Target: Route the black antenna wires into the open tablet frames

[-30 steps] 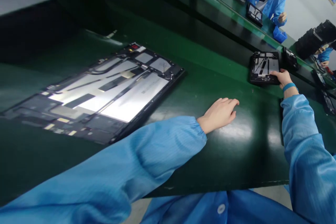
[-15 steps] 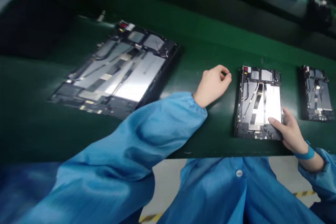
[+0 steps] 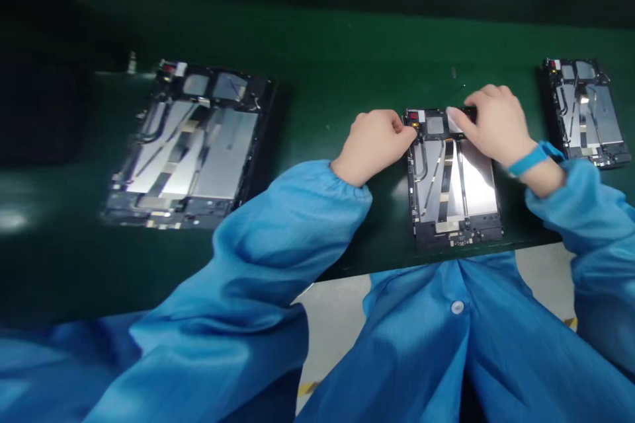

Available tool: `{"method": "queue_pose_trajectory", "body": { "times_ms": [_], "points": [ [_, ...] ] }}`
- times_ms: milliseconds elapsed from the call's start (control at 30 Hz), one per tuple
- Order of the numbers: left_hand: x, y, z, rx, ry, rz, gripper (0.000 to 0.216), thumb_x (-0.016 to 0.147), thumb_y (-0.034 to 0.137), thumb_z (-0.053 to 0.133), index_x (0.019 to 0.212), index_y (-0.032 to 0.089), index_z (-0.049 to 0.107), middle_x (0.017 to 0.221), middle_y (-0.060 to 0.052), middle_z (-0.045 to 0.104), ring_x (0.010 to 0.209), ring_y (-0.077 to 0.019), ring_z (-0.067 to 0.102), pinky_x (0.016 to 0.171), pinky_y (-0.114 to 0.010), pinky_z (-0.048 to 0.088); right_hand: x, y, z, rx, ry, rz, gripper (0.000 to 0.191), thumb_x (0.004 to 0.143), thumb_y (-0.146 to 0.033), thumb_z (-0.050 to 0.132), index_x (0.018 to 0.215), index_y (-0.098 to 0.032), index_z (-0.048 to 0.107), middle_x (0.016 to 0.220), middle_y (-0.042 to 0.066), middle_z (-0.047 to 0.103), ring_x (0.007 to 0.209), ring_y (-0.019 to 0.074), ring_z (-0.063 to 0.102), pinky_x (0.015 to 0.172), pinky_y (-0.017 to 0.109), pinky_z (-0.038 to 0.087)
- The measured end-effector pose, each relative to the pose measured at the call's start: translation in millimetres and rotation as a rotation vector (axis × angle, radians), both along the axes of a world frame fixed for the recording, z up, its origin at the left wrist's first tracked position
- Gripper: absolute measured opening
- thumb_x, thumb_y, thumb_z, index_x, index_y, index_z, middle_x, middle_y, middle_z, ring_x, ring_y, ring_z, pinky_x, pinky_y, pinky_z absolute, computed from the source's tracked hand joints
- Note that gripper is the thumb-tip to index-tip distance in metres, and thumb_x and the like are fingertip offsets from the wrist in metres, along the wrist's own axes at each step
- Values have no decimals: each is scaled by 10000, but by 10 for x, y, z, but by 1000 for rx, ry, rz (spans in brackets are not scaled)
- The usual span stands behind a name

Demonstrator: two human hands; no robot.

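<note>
An opened tablet point(image 3: 454, 192) lies in front of me, its silver battery area, black flex cables and dark frame showing. My left hand point(image 3: 378, 144) is at its top left corner, beside a small red and yellow part. The thumb and forefinger there are pinched together; what is between them, if anything, is hidden. My right hand point(image 3: 496, 122) grips the tablet's top edge toward the right, thumb on the face and fingers over the far side. A blue band point(image 3: 536, 158) circles my right wrist.
A second opened tablet point(image 3: 186, 145) lies to the left, and a third opened tablet point(image 3: 588, 112) at the far right. All rest on the dark green table point(image 3: 317, 79). Its front edge runs close below the middle tablet. A dark block-like shape point(image 3: 44, 99) stands at the left.
My right hand has moved from the tablet's lower right side up to its top edge. My left hand has come to the top left corner. The camera view has turned.
</note>
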State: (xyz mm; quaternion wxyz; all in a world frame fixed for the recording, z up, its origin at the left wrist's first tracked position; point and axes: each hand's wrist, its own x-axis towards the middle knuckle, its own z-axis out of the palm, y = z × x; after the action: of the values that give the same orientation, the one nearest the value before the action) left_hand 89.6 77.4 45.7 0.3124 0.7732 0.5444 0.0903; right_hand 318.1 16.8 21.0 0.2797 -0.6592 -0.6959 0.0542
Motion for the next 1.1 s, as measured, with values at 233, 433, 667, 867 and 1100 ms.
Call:
{"method": "queue_pose_trajectory", "body": {
  "times_ms": [233, 433, 667, 867, 1100],
  "points": [
    [-106, -24, 91, 21, 7, -12, 127, 795, 250, 572, 671, 225, 564, 648, -48, 622, 711, -237, 614, 776, -365, 516, -293, 625, -292, -131, 34, 58, 260, 1026, -395, 647, 902, -184, 733, 970, 115, 734, 1110, 356, 665, 1071, 592, 486],
    [-515, -232, 35, -2, 221, -26, 208, 831, 299, 552, 632, 244, 523, 604, -54, 560, 720, -281, 642, 726, -375, 501, -296, 231, -36, -64, 62, 65, 110, 992, -221, 624, 923, -240, 706, 859, 42, 717, 960, 280, 642, 982, 472, 509],
    [-385, -305, -31, 196, 79, -116, 403, 881, 304, 579, 1259, 174, 634, 1063, -120, 703, 984, -300, 703, 896, -420, 567, -349, -275, 149, -70, 115, 91, 144, 861, -109, 632, 800, -239, 639, 750, -22, 660, 749, 176, 607, 755, 310, 464],
    [-243, -126, -115, -157, -358, -69, 136, 864, 256, 624, 980, 187, 608, 792, -3, 642, 680, -145, 628, 682, -281, 540, -389, -205, 107, 9, 209, 60, 137, 928, -137, 611, 849, -242, 649, 813, -7, 674, 782, 176, 618, 790, 323, 486],
    [-306, -49, -117, -438, -502, -44, 186, 807, 194, 737, 920, 196, 589, 691, 24, 606, 580, -125, 606, 583, -253, 523, -503, -329, 239, -74, -4, 115, 191, 874, -84, 595, 781, -238, 660, 732, 3, 649, 731, 185, 590, 757, 337, 475]
  ]
}}
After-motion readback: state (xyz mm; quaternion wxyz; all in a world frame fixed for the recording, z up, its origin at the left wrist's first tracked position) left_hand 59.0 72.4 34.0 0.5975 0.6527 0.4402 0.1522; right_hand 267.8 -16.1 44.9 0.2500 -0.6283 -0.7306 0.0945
